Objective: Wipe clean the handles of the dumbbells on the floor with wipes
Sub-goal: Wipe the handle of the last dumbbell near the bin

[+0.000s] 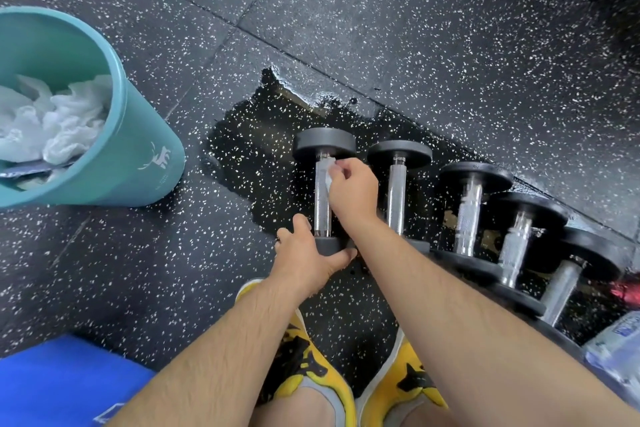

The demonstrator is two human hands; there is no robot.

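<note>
Dumbbell handle (322,204), leftmost in a row on the floor (415,45), is mid-wipe: right hand (349,189) fingers pinch a white wipe (327,173) at its far end, left hand (306,255) grips the near weight (330,244); next, probably a stroke nearward.

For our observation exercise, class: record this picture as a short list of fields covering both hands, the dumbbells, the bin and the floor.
Left hand: grips the near plate of the leftmost dumbbell
Right hand: pinches a white wipe against that dumbbell's handle
Dumbbells: five in view, in a row
Bin: teal, on the left, holds crumpled white tissues
Floor: dark speckled rubber, wet-looking patch under the dumbbells
</note>
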